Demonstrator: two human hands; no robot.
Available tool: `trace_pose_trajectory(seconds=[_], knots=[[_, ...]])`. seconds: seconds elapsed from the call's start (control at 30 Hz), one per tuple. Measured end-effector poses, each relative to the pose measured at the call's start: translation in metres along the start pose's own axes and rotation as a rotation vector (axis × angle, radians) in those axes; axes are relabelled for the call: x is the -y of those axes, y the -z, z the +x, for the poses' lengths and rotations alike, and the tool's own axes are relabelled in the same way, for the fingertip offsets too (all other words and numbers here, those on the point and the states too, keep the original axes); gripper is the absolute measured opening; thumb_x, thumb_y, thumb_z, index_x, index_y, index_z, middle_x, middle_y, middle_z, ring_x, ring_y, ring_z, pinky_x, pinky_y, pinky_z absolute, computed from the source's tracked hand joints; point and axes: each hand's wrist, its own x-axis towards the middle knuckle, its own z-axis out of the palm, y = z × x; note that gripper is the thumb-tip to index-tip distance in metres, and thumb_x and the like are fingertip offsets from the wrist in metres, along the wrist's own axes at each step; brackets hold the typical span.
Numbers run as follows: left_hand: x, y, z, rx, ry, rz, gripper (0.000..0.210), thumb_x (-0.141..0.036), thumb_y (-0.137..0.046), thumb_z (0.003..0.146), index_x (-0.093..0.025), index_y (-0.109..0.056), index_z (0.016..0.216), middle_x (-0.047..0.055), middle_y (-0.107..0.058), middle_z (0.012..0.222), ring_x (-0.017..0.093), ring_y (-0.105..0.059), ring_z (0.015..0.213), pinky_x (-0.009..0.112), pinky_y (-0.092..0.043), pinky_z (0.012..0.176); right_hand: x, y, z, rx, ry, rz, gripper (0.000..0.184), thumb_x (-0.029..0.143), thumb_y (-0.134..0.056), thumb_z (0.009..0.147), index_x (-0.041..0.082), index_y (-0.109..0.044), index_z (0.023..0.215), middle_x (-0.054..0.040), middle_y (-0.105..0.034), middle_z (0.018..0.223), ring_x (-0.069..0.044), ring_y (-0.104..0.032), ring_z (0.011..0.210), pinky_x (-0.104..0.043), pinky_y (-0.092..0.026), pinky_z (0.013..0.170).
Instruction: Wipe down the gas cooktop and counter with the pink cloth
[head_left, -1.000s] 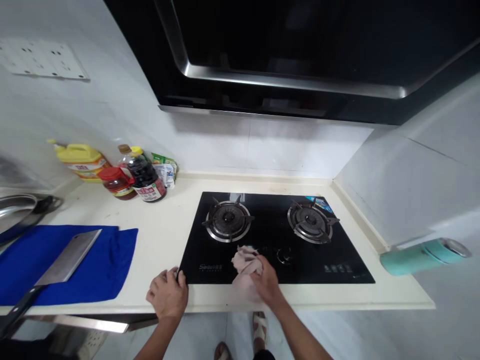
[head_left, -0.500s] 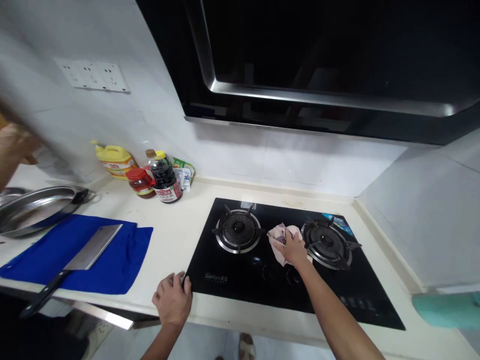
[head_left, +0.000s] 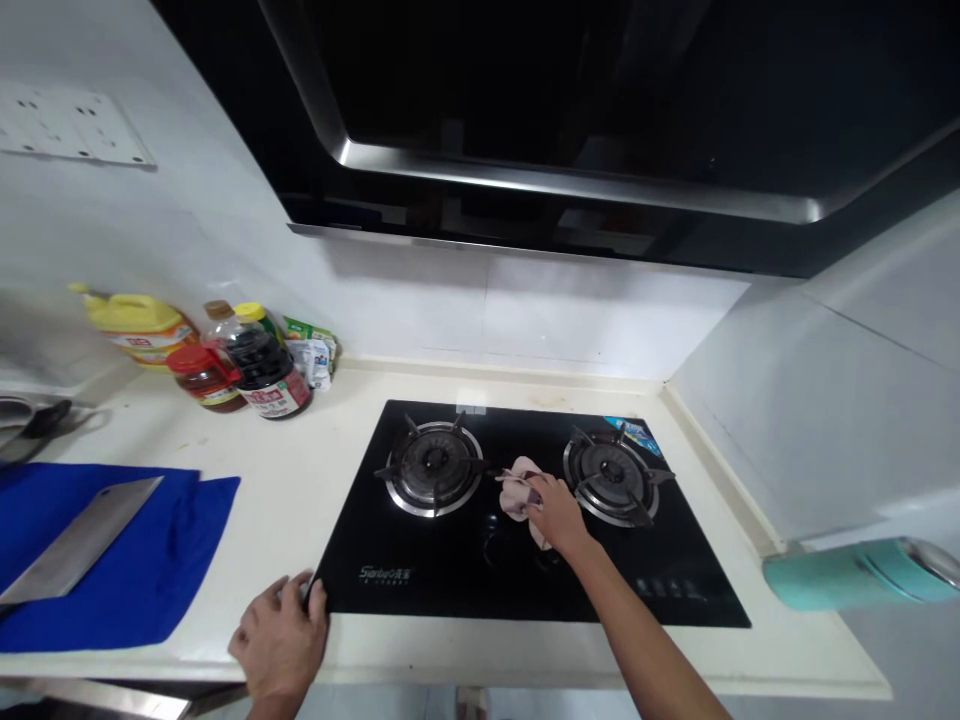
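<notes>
My right hand (head_left: 556, 515) is closed on a crumpled pale pink cloth (head_left: 517, 492), pressed to the black glass of the gas hob (head_left: 450, 590) between its two burners. The left burner (head_left: 435, 462) and the right burner (head_left: 611, 472) both carry dark pot supports. My left hand (head_left: 283, 635) rests at the counter's front edge by the hob's left front corner, its fingers curled. Something small and dark shows between its thumb and forefinger, but I cannot make out what it is.
A cleaver (head_left: 86, 540) lies on a blue cloth (head_left: 180, 560) at the left. Behind stand a yellow jug (head_left: 142, 325), a red-lidded jar (head_left: 206, 378) and a dark sauce bottle (head_left: 266, 370). A green tumbler (head_left: 832, 577) lies at the right. The range hood (head_left: 525, 120) overhangs the hob.
My right hand has slid the cloth a little leftward over the glass, away from the right burner. The view has turned right, and another person's hand at the far left has left the picture.
</notes>
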Motion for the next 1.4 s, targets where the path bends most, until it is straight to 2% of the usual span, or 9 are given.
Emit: trace_pose_trajectory(seconds=[0.17,0.43,0.53,0.7,0.77,1.03,1.2,1.3,1.4], knots=[[-0.002,0.003,0.001,0.023,0.018,-0.011,0.058,-0.053,-0.026,0.101,-0.021,-0.07,0.124,0.016,-0.06,0.138,0.038,-0.05,0.133,0.057,-0.039,0.109,-0.054,0.008,-0.031,0.053,-0.001,-0.098,0.052,0.011,-0.056,0.086,0.021,-0.063,0.136,-0.0078,-0.063,0.138,-0.026,-0.055,0.122,-0.035,-0.039,0.108],[-0.002,0.004,-0.001,0.025,0.019,-0.018,0.061,-0.054,-0.024,0.1,-0.021,-0.07,0.123,0.017,-0.06,0.139,0.039,-0.05,0.133,0.058,-0.04,0.108,-0.115,-0.008,-0.13,-0.038,-0.143,-0.273,0.046,0.017,-0.057,0.089,0.022,-0.065,0.134,-0.0112,-0.065,0.137,-0.03,-0.059,0.114,-0.039,-0.047,0.101],[0.0,0.001,0.0,0.012,0.012,-0.009,0.059,-0.053,-0.026,0.1,-0.021,-0.07,0.122,0.017,-0.061,0.138,0.039,-0.051,0.131,0.058,-0.04,0.107,-0.111,-0.007,-0.116,-0.053,-0.026,-0.174,0.049,0.015,-0.056,0.087,0.022,-0.063,0.134,-0.0103,-0.063,0.141,-0.029,-0.058,0.12,-0.039,-0.047,0.105],[0.001,-0.001,0.001,0.019,0.007,0.002,0.061,-0.054,-0.025,0.1,-0.02,-0.07,0.123,0.017,-0.06,0.138,0.039,-0.05,0.132,0.058,-0.04,0.108,-0.083,0.009,-0.043,0.058,0.124,-0.036,0.058,0.01,-0.056,0.082,0.022,-0.06,0.138,-0.0087,-0.055,0.152,-0.026,-0.051,0.135,-0.04,-0.041,0.115],[0.001,0.0,0.002,0.032,0.018,-0.01,0.064,-0.056,-0.022,0.1,-0.02,-0.069,0.123,0.017,-0.059,0.14,0.039,-0.049,0.134,0.059,-0.039,0.11,-0.075,0.015,-0.03,0.105,0.125,-0.042,0.057,0.01,-0.057,0.082,0.023,-0.061,0.138,-0.0072,-0.055,0.153,-0.026,-0.051,0.134,-0.04,-0.04,0.116],[-0.002,0.003,0.005,0.078,0.061,-0.03,0.068,-0.061,-0.018,0.099,-0.022,-0.067,0.125,0.017,-0.058,0.144,0.04,-0.045,0.139,0.061,-0.035,0.114,-0.087,0.01,-0.094,0.09,-0.106,-0.206,0.044,0.017,-0.058,0.09,0.022,-0.063,0.134,-0.0101,-0.056,0.152,-0.031,-0.057,0.123,-0.041,-0.048,0.102],[-0.004,0.005,0.005,0.091,0.069,-0.015,0.072,-0.061,-0.013,0.098,-0.021,-0.067,0.126,0.018,-0.056,0.145,0.041,-0.044,0.141,0.062,-0.034,0.115,-0.07,0.015,-0.05,0.075,0.021,-0.089,0.053,0.011,-0.055,0.089,0.023,-0.059,0.141,-0.0072,-0.051,0.158,-0.027,-0.053,0.133,-0.037,-0.042,0.113],[-0.004,0.005,0.008,0.102,0.075,-0.014,0.071,-0.063,-0.016,0.097,-0.022,-0.067,0.126,0.017,-0.057,0.145,0.042,-0.044,0.141,0.062,-0.035,0.115,-0.054,0.023,-0.021,0.109,-0.011,-0.103,0.053,0.012,-0.058,0.088,0.021,-0.058,0.141,-0.0081,-0.049,0.16,-0.028,-0.052,0.133,-0.038,-0.042,0.112],[-0.002,0.005,0.009,0.117,0.092,-0.013,0.07,-0.064,-0.019,0.096,-0.023,-0.067,0.127,0.016,-0.056,0.147,0.043,-0.045,0.14,0.063,-0.035,0.114,-0.055,0.024,-0.037,0.11,-0.047,-0.154,0.052,0.012,-0.06,0.088,0.022,-0.06,0.139,-0.0084,-0.051,0.158,-0.03,-0.053,0.132,-0.04,-0.043,0.111]])
